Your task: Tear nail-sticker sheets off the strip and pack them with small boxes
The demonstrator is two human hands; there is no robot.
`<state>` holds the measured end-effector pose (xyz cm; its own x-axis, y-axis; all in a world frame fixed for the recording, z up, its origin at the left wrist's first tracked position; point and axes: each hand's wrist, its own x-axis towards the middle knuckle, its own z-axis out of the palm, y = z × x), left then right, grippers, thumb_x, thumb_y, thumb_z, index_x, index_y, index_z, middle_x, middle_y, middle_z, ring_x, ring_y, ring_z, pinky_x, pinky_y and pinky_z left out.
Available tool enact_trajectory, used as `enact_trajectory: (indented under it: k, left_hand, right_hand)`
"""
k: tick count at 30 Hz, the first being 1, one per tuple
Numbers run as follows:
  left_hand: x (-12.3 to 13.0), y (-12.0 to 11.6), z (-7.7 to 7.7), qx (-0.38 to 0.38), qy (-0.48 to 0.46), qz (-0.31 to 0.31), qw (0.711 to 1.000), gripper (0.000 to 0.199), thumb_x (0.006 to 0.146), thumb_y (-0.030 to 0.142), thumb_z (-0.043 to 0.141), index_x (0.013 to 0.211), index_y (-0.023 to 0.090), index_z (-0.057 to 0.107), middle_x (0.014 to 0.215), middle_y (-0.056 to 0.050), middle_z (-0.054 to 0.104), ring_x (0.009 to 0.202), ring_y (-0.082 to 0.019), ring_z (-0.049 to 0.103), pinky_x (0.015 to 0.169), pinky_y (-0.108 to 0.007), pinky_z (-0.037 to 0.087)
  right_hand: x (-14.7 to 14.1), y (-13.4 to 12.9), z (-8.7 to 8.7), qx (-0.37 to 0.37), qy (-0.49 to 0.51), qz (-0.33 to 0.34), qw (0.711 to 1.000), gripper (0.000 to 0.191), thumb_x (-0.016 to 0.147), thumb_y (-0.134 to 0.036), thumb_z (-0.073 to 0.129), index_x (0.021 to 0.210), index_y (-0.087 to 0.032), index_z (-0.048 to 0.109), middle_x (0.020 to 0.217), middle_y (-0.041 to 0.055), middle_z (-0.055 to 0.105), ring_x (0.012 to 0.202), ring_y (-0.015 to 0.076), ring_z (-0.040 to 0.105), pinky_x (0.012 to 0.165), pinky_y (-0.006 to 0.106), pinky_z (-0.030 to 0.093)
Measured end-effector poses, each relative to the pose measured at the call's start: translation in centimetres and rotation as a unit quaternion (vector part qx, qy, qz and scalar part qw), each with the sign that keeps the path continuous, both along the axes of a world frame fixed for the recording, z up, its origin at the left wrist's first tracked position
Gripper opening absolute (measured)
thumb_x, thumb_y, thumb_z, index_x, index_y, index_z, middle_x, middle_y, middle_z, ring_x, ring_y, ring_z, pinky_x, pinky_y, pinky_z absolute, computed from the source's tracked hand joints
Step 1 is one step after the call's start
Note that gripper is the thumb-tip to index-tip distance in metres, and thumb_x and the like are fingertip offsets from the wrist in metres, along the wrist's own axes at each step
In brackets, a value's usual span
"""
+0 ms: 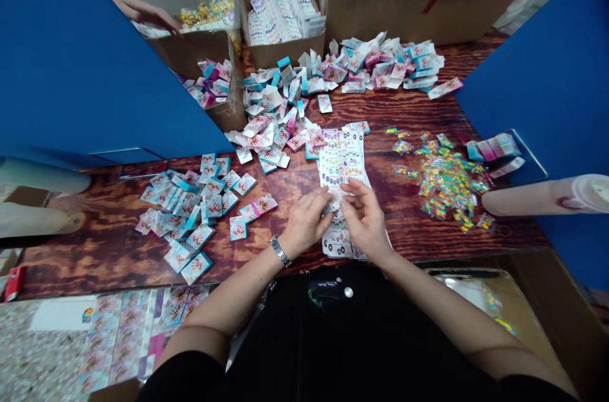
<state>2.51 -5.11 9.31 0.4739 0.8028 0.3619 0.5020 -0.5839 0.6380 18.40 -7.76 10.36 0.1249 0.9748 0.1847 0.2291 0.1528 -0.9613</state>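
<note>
A stack of printed paper sheets (342,158), patterned with rows of small coloured ovals, lies on the table in front of me. Over its middle, my left hand (309,215) and my right hand (365,218) come close together. Both have their fingers pinched on a small white folded paper (337,198), mostly covered by the fingertips. Left of my hands is a pile of small blue and pink boxes (195,199) printed with hands. To the right lies a heap of little clear packets (450,177) with yellow and green contents.
Loose open boxes (352,66) spread along the back, before a carton of folded sheets (280,40) and a large cardboard box (409,9). Blue partitions (95,72) flank the table (280,256). A bottle (537,198) lies at right. Behind the left partition, another person's hand (147,12) shows.
</note>
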Motion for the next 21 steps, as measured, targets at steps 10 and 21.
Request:
enact_trajectory:
  k: [10, 21]
  left_hand:
    - [0.1, -0.1, 0.0, 0.041, 0.048, 0.011, 0.998, 0.034, 0.093, 0.021, 0.048, 0.126, 0.02, 0.047, 0.131, -0.014, 0.057, 0.12, -0.024, 0.055, 0.099, -0.042, 0.05]
    - [0.4, -0.4, -0.8, 0.092, 0.078, 0.048, 0.991, 0.058, 0.093, 0.019, 0.045, 0.146, 0.009, 0.023, 0.129, -0.021, 0.056, 0.118, -0.027, 0.057, 0.098, -0.04, 0.05]
  right_hand:
    - [0.1, 1.3, -0.7, -0.078, 0.11, 0.016, 0.991, 0.03, 0.08, -0.034, 0.07, 0.106, -0.024, 0.061, 0.093, 0.0033, 0.068, 0.087, 0.0171, 0.067, 0.082, 0.034, 0.057]
    - [-0.2, 1.4, 0.3, -0.062, -0.018, 0.03, 0.997, 0.017, 0.083, -0.024, 0.06, 0.099, -0.021, 0.063, 0.093, 0.0042, 0.069, 0.085, 0.018, 0.067, 0.081, 0.036, 0.057]
